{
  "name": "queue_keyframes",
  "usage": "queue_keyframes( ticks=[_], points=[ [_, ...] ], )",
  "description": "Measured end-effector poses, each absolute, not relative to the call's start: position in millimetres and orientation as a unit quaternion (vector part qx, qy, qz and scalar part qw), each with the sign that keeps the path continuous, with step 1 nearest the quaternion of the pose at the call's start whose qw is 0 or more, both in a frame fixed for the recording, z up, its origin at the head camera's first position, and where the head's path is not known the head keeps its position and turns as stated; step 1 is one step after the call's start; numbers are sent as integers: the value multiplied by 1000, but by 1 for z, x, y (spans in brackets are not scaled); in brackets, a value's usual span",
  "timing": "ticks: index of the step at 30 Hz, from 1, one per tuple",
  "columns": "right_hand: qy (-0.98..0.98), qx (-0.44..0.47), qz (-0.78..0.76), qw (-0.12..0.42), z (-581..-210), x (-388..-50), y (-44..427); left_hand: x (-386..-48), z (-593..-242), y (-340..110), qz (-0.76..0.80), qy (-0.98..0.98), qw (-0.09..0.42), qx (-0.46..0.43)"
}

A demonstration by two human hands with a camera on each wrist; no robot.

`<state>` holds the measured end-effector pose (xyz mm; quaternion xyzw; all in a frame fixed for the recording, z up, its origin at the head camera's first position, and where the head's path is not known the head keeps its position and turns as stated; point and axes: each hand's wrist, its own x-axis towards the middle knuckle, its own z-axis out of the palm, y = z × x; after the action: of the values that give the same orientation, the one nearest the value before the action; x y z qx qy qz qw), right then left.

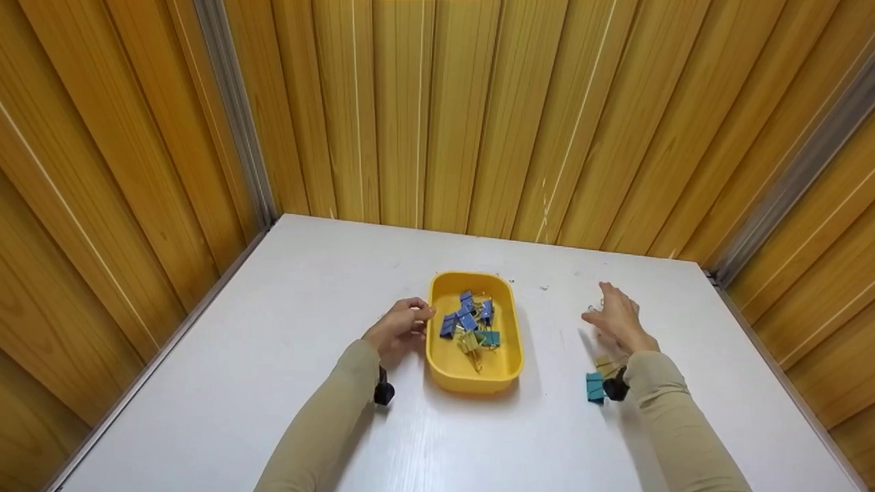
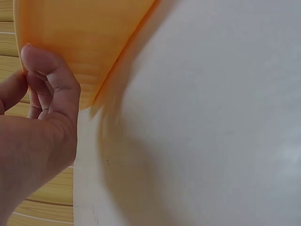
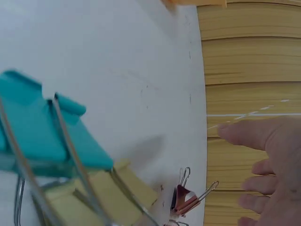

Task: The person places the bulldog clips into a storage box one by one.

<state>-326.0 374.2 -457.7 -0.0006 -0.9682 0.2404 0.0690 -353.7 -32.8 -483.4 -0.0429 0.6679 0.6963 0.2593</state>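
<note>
Workspace: white table, wood-grain panels rising behind and along both sides, grey metal posts at the corners. Small dark marks speckle the tabletop beyond the bin. My tan sleeves enter from the near edge, a black wrist device below each cuff. From the head view, my right wrist and its device get in the way, partly covering the loose clips.

Yellow bin: upright mid-table, oblong, rounded corners, open top. My left hand pinches its left rim between thumb and fingers. Inside, a loose heap: several blue binder clips, a teal clip in the bin, and toward the near end a dull yellow clip in the bin, wire handles jutting.

Right of the bin, well apart from it: a loose teal clip just beside the wrist device, a loose yellow clip next to it, half hidden. Farther out, a reddish-brown clip, silver handles splayed. Another wire loop shows at the frame's bottom; cannot tell whose. My right hand is near these, thumb spread from the fingers, gripping nothing.
</note>
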Motion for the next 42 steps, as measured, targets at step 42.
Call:
queue_keyframes(
  ticks=[42],
  points=[
    [-975, -51, 206, 67, -482, -319, 402, -353, -486, -34, 698, 668, 257, -10]
  ],
)
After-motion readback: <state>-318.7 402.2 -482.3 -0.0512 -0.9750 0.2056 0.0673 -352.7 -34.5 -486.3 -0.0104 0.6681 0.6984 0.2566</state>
